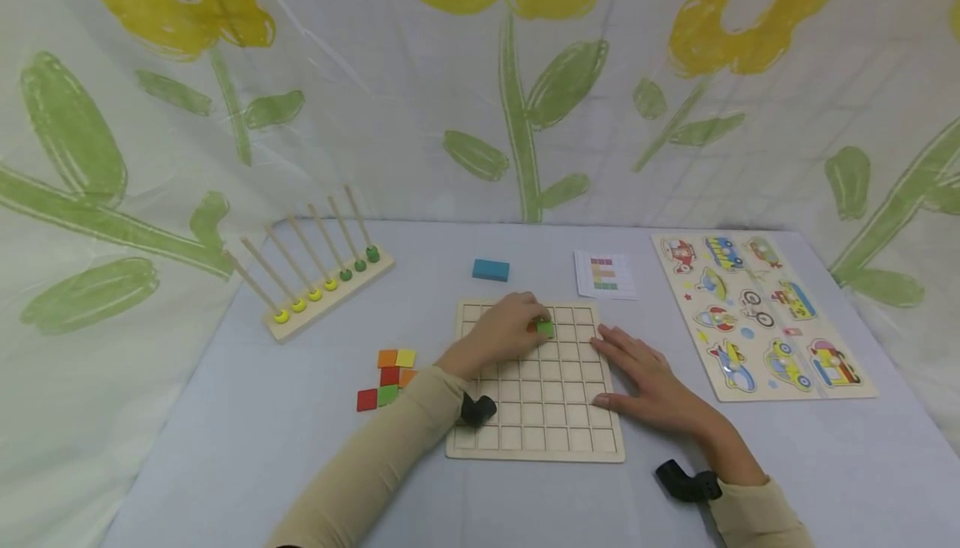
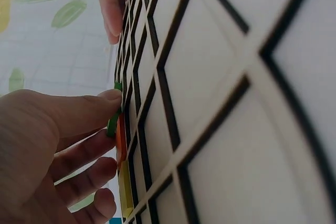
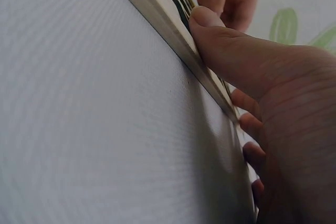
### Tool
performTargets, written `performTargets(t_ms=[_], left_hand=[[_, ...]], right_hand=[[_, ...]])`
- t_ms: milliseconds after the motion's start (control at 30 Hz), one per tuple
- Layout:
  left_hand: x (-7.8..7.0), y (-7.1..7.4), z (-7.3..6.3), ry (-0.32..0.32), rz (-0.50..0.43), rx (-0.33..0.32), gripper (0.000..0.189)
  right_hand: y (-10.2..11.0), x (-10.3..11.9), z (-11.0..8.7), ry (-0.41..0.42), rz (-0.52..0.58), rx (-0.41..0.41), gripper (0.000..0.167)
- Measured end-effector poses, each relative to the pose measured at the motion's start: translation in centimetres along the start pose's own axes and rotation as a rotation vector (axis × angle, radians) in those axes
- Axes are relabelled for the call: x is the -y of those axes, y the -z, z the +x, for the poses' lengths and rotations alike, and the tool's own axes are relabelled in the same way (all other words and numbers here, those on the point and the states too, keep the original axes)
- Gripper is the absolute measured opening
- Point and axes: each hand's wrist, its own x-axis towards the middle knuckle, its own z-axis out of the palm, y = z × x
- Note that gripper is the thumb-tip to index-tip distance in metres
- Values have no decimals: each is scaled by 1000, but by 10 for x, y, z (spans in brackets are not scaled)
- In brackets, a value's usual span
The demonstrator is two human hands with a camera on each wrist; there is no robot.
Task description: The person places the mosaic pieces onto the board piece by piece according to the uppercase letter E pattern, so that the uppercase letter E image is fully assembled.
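Note:
Over the upper part of the wooden grid board (image 1: pixel 534 440), my left hand (image 1: pixel 504 327) pinches a green square tile (image 1: pixel 545 329) between thumb and fingers. In the left wrist view the green tile (image 2: pixel 112 123) is tilted against the board. Beside it an orange tile (image 2: pixel 121 139) and a yellow tile (image 2: pixel 126 188) lie on the grid, mostly hidden by the hand in the head view. My right hand (image 1: pixel 648 381) rests along the board's right edge, fingers loosely extended, its thumb (image 3: pixel 207 19) touching the rim.
Loose coloured tiles (image 1: pixel 388 376) lie left of the board. Behind it are a blue block (image 1: pixel 491 270) and a pattern card (image 1: pixel 606 275). A peg stand with beads (image 1: pixel 330 290) stands at the back left, a picture puzzle (image 1: pixel 757 323) lies at the right.

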Motion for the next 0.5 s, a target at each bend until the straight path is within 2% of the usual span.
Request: performTargets(t_ms=[500], left_hand=[[-6, -3, 2, 33, 12, -2, 30]], right_hand=[[2, 3, -1, -19, 9, 4, 79]])
